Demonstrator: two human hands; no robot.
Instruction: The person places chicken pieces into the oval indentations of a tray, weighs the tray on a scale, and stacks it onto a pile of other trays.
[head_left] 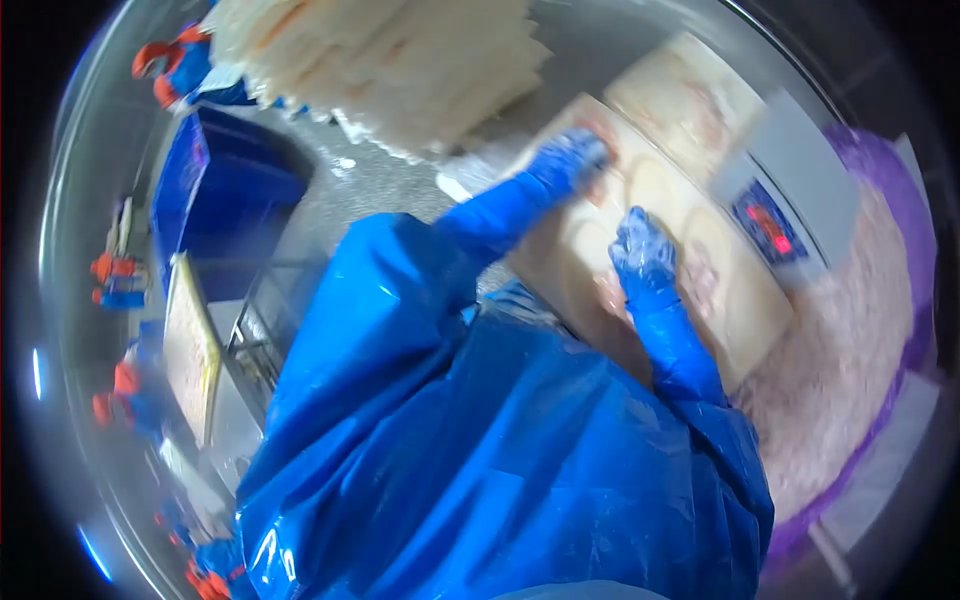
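Fingers of the left hand, in a blue glove with whitish wet patches, are right on a pinkish lump near the board's 11 o'clock edge; they look bunched together, but it's blurry and I can't tell if they've got a grip on it. Right hand, same blue glove, has its fingers curled in narrow over the middle of the cream board. Can't tell if anything's inside that curl either.

Take the gap between the 2 hands as the middle of the clock. More pinkish stuff sits either side of the right hand: a patch at about 6 o'clock and a lump at about 4. Next to the cream board at 1 o'clock there's a second board with pinkish bits on it. At 3 o'clock you get a box with a lit red display, and past it at 4 a big container with a purple liner, loaded with a pale pink mass.

Further out: a stack of pale sheets at 10, a blue tub at 9, and a person in orange and blue beyond.
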